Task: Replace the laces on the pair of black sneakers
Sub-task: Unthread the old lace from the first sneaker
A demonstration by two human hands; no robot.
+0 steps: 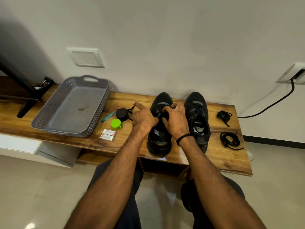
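The left sneaker [159,138] stands toe-away on the wooden bench [214,160], with the right sneaker [197,119] just beside it on its right. Both hands work at its throat. The left hand [143,117] has its fingers curled with the forefinger stretched out, and seems to pinch a black lace [130,111] that trails leftward from the shoe toward a black tin [122,114]. The right hand [175,120] is curled over the eyelet rows, steadying the shoe; what its fingertips pinch is hidden. Two coiled lace bundles [230,141] lie well right of this sneaker, beyond its mate. To do this step well, hold the shoe firmly, draw the lace through one eyelet at a time, keep it flat, and watch that the trailing end does not snag the tin.
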